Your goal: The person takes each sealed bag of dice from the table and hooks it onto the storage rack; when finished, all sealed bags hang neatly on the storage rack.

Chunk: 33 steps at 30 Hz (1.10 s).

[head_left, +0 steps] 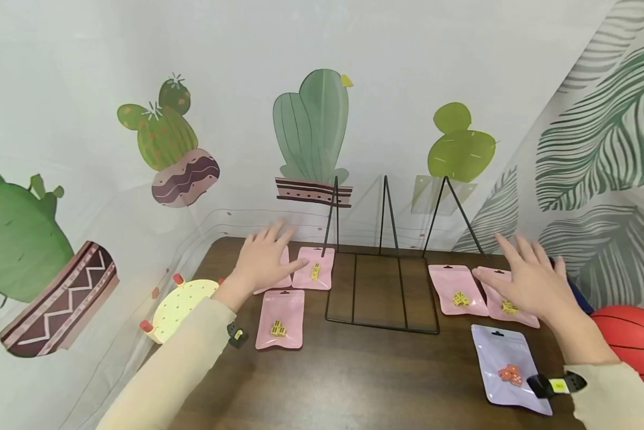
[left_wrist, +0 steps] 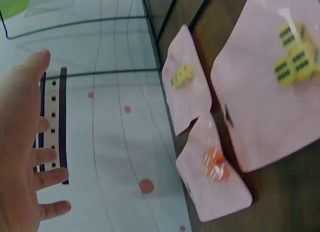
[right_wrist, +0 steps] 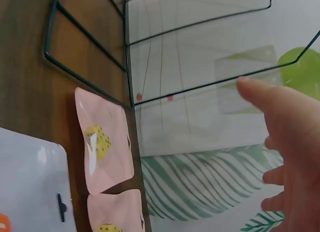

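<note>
My left hand [head_left: 265, 257] is held over the back left of the table, fingers spread, holding nothing. Below and beside it lie pink zip bags: a front one [head_left: 265, 301] and a back one [head_left: 300, 280], both with yellow dice. A third, holding orange dice [left_wrist: 216, 164], is partly hidden by the hand in the head view. On the other side, my right hand [head_left: 531, 278] also spreads its fingers with nothing in them. It overlaps a pink bag [head_left: 528, 319] with yellow dice; another pink bag [head_left: 445, 278] lies left of that. Nearer is a lilac bag [head_left: 493, 340] with orange dice.
A black wire rack [head_left: 381, 325] with upright triangular dividers stands between the two groups of bags, near the back wall. At the left edge is a yellow dotted object [head_left: 184, 307] with red knobs. A red ball [head_left: 633, 340] sits at the right.
</note>
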Each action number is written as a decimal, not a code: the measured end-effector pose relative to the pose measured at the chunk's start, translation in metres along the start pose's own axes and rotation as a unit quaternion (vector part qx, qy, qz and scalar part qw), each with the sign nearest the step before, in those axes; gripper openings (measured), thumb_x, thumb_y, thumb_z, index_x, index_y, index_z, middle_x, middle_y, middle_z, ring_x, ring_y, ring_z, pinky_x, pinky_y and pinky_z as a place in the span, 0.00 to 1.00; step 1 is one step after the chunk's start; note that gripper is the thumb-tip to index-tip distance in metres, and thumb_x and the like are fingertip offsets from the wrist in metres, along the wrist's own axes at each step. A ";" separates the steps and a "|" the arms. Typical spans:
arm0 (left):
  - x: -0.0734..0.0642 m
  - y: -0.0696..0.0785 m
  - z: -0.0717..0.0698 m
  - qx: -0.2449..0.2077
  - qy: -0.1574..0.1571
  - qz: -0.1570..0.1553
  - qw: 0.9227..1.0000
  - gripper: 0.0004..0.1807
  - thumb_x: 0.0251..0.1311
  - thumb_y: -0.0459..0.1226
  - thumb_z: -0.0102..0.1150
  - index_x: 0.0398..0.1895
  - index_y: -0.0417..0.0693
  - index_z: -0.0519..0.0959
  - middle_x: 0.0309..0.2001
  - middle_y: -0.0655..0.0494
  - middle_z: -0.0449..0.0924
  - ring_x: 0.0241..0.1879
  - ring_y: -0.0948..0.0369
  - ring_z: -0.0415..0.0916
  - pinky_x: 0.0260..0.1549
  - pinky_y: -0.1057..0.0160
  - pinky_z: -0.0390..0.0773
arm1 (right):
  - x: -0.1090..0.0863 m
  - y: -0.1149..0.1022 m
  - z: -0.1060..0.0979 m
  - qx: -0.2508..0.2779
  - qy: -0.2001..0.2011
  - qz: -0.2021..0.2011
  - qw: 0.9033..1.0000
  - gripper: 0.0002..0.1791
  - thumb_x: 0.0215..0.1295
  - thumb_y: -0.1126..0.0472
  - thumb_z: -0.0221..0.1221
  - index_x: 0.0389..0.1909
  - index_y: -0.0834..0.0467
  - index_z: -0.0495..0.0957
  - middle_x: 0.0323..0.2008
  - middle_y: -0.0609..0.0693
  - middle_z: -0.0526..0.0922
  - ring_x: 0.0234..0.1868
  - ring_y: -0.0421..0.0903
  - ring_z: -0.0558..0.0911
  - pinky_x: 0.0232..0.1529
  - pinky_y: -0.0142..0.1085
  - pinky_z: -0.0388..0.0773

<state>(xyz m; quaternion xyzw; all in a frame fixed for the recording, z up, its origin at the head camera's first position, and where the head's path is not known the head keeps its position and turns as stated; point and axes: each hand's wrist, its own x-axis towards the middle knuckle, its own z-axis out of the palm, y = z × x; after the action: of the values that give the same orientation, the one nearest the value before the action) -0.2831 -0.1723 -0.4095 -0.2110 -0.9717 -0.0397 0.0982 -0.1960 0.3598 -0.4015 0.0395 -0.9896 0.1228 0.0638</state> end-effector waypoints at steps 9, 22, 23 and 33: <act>-0.020 0.034 0.025 -0.043 0.007 0.094 0.995 0.41 0.68 0.66 0.55 0.75 0.51 0.70 0.72 0.49 0.69 0.67 0.43 0.70 0.63 0.41 0.70 | -0.054 0.000 0.013 0.018 0.018 -0.015 1.000 0.54 0.67 0.34 0.63 0.80 0.61 0.52 0.69 0.78 0.60 0.59 0.85 0.64 0.49 0.81 0.60; -0.041 0.069 0.071 -0.061 -0.044 0.133 0.988 0.35 0.69 0.65 0.54 0.72 0.57 0.74 0.66 0.57 0.75 0.60 0.55 0.77 0.48 0.50 0.81 | -0.096 0.018 0.049 0.036 -0.039 0.039 0.998 0.53 0.67 0.31 0.61 0.76 0.66 0.57 0.66 0.82 0.61 0.60 0.86 0.63 0.48 0.81 0.62; -0.042 0.070 0.074 -0.060 -0.046 0.135 0.988 0.35 0.69 0.65 0.54 0.71 0.58 0.74 0.65 0.58 0.76 0.59 0.56 0.78 0.49 0.50 0.81 | -0.097 0.020 0.051 0.038 -0.041 0.044 0.997 0.53 0.68 0.31 0.61 0.76 0.67 0.56 0.66 0.82 0.61 0.60 0.86 0.63 0.48 0.80 0.62; -0.045 0.081 0.100 -0.076 -0.071 0.139 0.985 0.27 0.70 0.60 0.57 0.67 0.61 0.77 0.60 0.56 0.79 0.52 0.55 0.83 0.45 0.51 0.81 | -0.097 0.035 0.077 0.059 0.000 0.070 0.996 0.50 0.67 0.34 0.64 0.72 0.69 0.61 0.62 0.84 0.64 0.56 0.87 0.66 0.47 0.79 0.63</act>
<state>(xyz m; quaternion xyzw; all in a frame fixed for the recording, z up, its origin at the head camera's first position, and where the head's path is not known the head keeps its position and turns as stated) -0.2268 -0.1052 -0.5139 -0.3535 -0.9315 -0.0842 0.0174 -0.1128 0.3804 -0.4968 -0.0261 -0.9810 0.1848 0.0525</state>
